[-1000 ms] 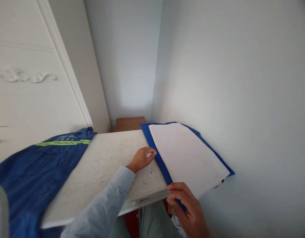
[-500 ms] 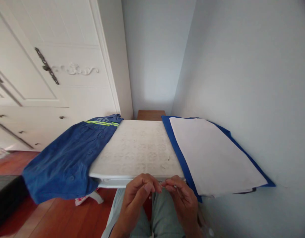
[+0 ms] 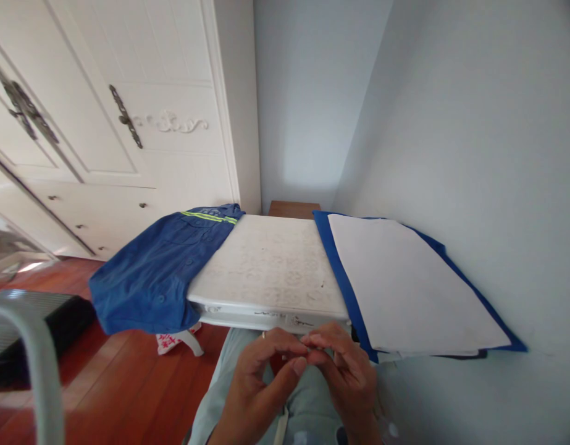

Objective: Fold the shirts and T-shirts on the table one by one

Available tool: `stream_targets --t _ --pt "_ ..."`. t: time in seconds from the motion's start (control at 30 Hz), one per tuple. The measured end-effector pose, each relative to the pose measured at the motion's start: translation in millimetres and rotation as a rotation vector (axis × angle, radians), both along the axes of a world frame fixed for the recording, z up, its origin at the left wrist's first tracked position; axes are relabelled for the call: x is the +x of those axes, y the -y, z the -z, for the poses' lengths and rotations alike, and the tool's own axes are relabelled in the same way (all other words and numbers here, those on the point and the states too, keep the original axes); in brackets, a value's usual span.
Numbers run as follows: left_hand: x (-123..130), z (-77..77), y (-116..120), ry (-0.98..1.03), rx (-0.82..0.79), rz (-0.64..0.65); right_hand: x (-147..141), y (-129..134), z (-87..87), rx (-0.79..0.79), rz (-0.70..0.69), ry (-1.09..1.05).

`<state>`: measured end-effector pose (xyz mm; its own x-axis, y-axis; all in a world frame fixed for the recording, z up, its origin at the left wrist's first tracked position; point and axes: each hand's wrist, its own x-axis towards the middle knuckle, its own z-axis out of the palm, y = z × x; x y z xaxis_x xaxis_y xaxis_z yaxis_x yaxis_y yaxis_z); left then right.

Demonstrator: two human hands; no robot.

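Observation:
My left hand [image 3: 266, 377] is over my lap, its thumb and fingertips pinched together. Right against it, my right hand [image 3: 343, 368] is pinched too, and the fingertips of both hands meet. Whatever they hold is too small to make out. Just beyond the hands stands a white table [image 3: 270, 266] with a faintly patterned top. A blue shirt [image 3: 150, 278] with a yellow-green stripe hangs over its left side. On its right side lies a white sheet [image 3: 409, 290] on top of blue material [image 3: 343, 290].
White cabinets [image 3: 183, 80] with dark handles fill the left. A wall [image 3: 488, 154] runs along the right. A brown wooden piece [image 3: 294, 209] shows behind the table. At lower left are a curved pale bar [image 3: 46, 371] and a black object [image 3: 71, 321] on the reddish wooden floor [image 3: 141, 383].
The view has turned left, bringing the curved pale bar into sight. My hands have drawn closer together, and their fingertips stay pinched.

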<state>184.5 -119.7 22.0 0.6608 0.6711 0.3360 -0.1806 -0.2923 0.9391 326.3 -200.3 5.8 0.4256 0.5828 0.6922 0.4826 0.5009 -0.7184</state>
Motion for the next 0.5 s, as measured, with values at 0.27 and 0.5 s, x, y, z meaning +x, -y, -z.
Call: stream_targets --t 0.27,0.5 --pt "-7.3 -1.7 7.7 -0.002 0.116 -0.003 0.5 8.6 -8.6 -0.107 -0.013 0.044" --pt "-11.1 1.5 5.9 0.025 0.24 0.043 0.5 14.9 2.5 -0.371 -0.166 -0.141"
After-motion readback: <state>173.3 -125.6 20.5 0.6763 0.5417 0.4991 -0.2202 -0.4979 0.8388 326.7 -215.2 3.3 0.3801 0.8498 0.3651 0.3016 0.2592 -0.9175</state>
